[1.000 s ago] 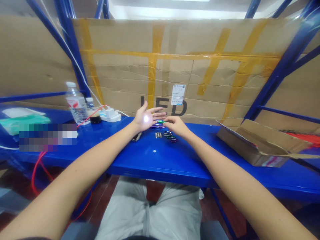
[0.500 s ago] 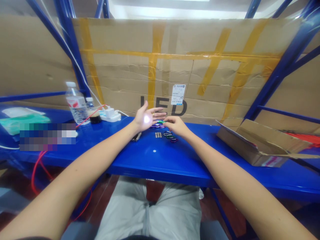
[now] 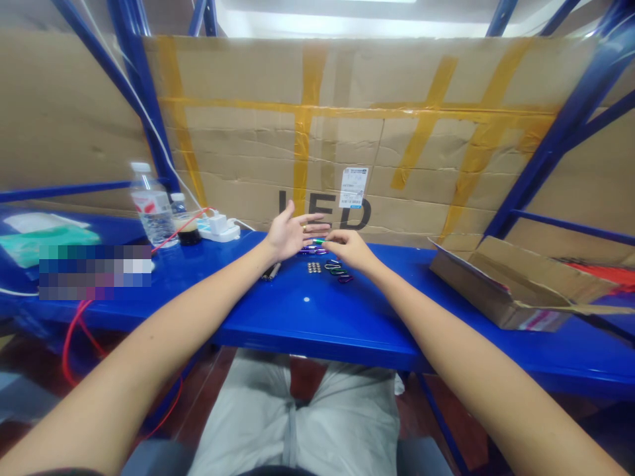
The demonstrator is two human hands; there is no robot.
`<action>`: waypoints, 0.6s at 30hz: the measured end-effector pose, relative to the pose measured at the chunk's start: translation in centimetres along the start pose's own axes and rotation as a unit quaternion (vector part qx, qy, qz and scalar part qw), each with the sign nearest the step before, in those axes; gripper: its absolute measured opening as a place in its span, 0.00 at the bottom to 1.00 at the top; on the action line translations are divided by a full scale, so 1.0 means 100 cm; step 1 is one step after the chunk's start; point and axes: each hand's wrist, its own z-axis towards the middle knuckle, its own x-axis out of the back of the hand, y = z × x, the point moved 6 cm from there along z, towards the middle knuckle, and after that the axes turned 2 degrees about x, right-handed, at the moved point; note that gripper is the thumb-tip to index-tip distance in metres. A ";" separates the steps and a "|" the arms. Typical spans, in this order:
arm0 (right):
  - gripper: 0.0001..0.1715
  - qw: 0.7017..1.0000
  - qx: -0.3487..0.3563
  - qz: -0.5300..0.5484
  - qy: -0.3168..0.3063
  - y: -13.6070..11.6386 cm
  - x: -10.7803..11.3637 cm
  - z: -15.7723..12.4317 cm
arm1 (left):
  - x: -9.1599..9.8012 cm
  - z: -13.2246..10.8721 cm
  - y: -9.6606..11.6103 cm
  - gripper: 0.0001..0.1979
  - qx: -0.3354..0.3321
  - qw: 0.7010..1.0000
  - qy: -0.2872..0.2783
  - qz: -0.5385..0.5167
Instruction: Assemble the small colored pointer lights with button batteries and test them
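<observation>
My left hand is held palm up above the blue table, fingers stretched out and apart, with a ring on one finger. My right hand is curled beside it, pinching a small green item that points at my left palm. Below the hands lie several coloured carabiner-like clips, a cluster of small round button cells and a dark pen-like stick.
A water bottle, a smaller dark bottle and a white power strip with a red cable stand at the left. An open cardboard box sits at the right. Taped cardboard walls the back.
The bright spot of light on my left palm has gone out. Both hands stay where they were.
</observation>
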 end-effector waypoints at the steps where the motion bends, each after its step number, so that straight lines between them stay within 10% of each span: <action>1: 0.13 1.000 -0.001 0.003 0.003 0.000 0.001 0.000 | 0.000 -0.001 0.000 0.43 0.002 1.000 0.002 0.003; 18: 0.13 1.000 0.009 -0.005 0.006 0.001 0.002 0.001 | 0.000 -0.001 0.000 0.43 -0.004 1.000 -0.010 0.028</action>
